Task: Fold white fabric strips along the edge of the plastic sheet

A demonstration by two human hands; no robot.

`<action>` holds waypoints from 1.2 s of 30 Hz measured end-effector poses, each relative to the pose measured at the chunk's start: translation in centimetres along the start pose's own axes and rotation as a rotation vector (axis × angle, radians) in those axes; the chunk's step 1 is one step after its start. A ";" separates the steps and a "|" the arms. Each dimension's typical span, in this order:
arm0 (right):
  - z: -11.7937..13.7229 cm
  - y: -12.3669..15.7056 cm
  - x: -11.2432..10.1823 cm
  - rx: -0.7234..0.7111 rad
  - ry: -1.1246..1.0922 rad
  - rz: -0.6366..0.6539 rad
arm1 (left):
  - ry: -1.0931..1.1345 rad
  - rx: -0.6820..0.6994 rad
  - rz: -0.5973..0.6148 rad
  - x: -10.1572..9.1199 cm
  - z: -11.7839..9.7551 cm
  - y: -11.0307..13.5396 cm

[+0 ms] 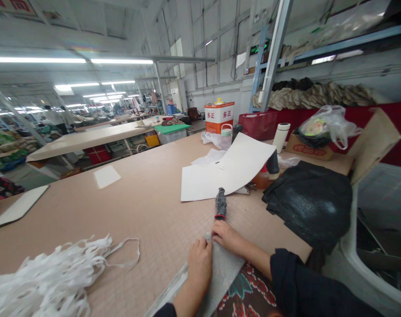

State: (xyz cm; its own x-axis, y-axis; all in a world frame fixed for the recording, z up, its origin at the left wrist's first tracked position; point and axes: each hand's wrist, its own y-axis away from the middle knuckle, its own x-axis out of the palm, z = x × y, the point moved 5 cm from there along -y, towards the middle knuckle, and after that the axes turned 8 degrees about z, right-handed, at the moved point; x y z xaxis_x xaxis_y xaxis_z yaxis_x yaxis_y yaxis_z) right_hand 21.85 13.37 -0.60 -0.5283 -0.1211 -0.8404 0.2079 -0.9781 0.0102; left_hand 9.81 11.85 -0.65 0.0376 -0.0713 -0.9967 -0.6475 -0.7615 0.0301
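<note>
A greyish, speckled flat sheet [223, 268] lies over the table's near edge and hangs toward a floral-patterned cloth at my lap. My left hand [200, 259] rests on its left side, fingers bent and pressed together at its far end. From the right, my right hand [227, 237] meets it there, its fingertips curled down on the same end. The fingertips of both hands nearly touch, and whatever small part lies under them is hidden. Just beyond my right hand is a grey knitted glove [220, 203] with a red cuff.
A large white sheet [227, 169] curls up ahead. White strips [51, 281] are heaped at left, near a small white piece [107, 177]. Black sheets [309, 202] overhang the right edge. Behind stand an orange-and-white can [219, 116], a white bottle [281, 137] and a bagged bundle [319, 125].
</note>
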 end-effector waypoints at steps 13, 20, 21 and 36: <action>0.0 -1.8 -0.2 0.101 0.066 0.140 | -0.140 0.063 -0.044 -0.1 -0.8 0.3; -0.3 -2.2 0.3 0.112 0.081 0.170 | -0.141 0.078 -0.037 -0.1 -0.8 0.1; -0.4 -2.3 0.4 0.116 0.081 0.169 | -0.139 0.079 -0.033 -0.1 -0.9 0.1; -0.4 -1.8 0.5 0.138 0.032 0.015 | 0.002 0.013 0.026 -0.5 -0.1 0.1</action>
State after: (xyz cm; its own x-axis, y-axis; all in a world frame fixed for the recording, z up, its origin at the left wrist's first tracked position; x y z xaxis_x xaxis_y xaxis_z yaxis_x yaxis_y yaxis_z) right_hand 21.49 15.13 -1.24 -0.4986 -0.1328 -0.8566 0.0996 -0.9904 0.0956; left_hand 9.76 11.74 -0.19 0.0220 -0.0927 -0.9954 -0.6582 -0.7508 0.0554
